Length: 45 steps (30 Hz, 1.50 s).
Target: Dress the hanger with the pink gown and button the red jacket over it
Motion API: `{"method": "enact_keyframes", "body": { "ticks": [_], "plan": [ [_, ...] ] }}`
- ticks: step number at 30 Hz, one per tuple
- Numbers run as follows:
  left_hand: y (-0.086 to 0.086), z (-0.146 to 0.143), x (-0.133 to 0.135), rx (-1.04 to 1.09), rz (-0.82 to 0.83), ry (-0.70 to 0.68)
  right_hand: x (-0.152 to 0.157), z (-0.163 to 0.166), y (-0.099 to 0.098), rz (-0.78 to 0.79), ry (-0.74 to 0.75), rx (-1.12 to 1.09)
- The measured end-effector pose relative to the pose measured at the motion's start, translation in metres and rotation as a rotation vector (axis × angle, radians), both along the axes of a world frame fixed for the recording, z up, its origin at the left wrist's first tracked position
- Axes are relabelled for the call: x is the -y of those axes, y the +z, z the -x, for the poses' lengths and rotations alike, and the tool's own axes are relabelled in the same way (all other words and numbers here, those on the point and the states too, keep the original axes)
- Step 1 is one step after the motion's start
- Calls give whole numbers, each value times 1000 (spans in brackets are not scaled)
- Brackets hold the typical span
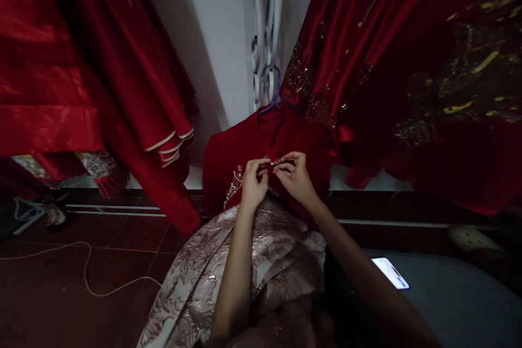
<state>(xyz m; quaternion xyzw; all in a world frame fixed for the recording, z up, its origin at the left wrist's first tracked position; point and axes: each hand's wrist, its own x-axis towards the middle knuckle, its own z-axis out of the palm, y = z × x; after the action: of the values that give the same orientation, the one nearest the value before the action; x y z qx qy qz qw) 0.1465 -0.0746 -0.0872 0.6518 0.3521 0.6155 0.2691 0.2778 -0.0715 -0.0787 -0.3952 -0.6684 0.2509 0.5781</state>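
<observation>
A red long-sleeved garment (pixel 228 147) hangs on a purple hanger (pixel 275 99) in front of me. At its chest, my left hand (pixel 255 185) is closed in a pinch at the edge of a small jewelled trim (pixel 275 162). My right hand (pixel 297 178) pinches the same trim from the other side, fingers bent. The fingertips almost meet, and what lies exactly between them is partly hidden. Left of my left hand, a beaded tassel ornament (pixel 234 185) is on the red cloth. Below the wrists spreads a shiny pale brocade cloth (pixel 212 261).
Red garments (pixel 134 65) hang on the left, and gold-embroidered red ones (pixel 346 38) on the right. A white scrolled metal rack (pixel 265 22) carries the hanger. A lit phone (pixel 390 273) lies on a grey seat (pixel 457 293). A white cable (pixel 87 266) crosses the tiled floor.
</observation>
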Motion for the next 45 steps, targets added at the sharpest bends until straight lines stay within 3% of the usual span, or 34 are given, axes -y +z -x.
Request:
{"method": "enact_keyframes", "body": {
  "ticks": [2, 5, 9, 12, 16, 19, 23, 32, 39, 42, 45],
  "plan": [
    [-7, 2, -5, 93, 81, -74, 4, -3, -12, 71, -58, 112],
    [-15, 10, -10, 184, 188, -138, 7, -16, -21, 187, -113, 471],
    [-24, 24, -14, 111, 319, -236, 4, -40, -18, 347, -121, 779],
    [-32, 26, -16, 72, 349, -234, 6, -53, -5, 409, 84, 698],
    [-34, 17, -13, 157, 441, -269, 20, -51, 18, 542, 414, 340],
    [-25, 16, -6, 285, 602, -433, 28, -39, 27, 522, 429, 199],
    [-10, 31, 2, 380, 746, -623, 28, -24, 19, 366, 364, 279],
    [-10, 43, 1, 196, 573, -342, 23, -29, -10, 300, 269, 597],
    [-31, 56, -12, 150, 518, -112, 2, -35, -46, 270, 102, 668],
    [-35, 57, -12, 65, 543, -125, 2, -32, -44, 291, -36, 709],
    [-27, 60, -2, 44, 598, -274, 11, -21, -28, 367, -83, 634]
  ]
}}
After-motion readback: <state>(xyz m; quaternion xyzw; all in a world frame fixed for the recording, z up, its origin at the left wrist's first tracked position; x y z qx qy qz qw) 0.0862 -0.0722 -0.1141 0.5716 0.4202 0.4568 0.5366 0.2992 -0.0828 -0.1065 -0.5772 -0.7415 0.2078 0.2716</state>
